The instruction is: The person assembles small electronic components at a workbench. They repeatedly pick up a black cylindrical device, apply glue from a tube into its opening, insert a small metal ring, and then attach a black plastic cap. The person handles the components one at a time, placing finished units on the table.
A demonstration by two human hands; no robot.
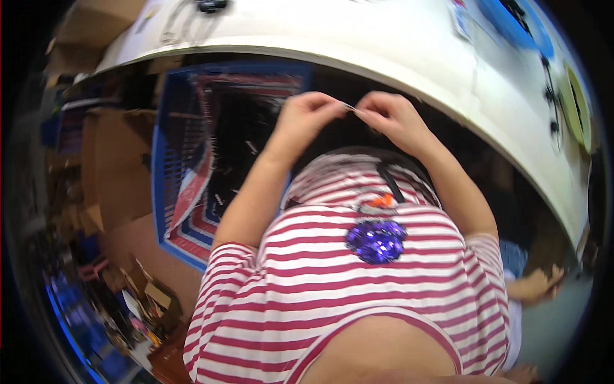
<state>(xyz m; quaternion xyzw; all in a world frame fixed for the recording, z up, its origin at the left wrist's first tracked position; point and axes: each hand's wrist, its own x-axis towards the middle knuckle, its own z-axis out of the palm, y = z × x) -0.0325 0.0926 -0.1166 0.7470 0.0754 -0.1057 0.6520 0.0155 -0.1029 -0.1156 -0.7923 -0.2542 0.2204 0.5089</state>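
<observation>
My left hand (311,112) and my right hand (391,116) are raised close together just below the edge of the white table (358,48). Both are closed in a pinch, fingertips nearly meeting. Between them runs a small, thin, pale strip (349,107), gripped from both sides; its kind is too small to make out. Left of my left forearm stands a blue plastic crate (161,173), lined with a red, white and blue striped sheet (203,173). Dark items (236,141) with small pale bits fill it.
A blue basin (540,35) with black items and a yellow-green basin (568,102) stand on the table, a black cord (550,96) between them. Cardboard boxes (115,166) stand at the left. Another person's hand (537,285) shows at the right.
</observation>
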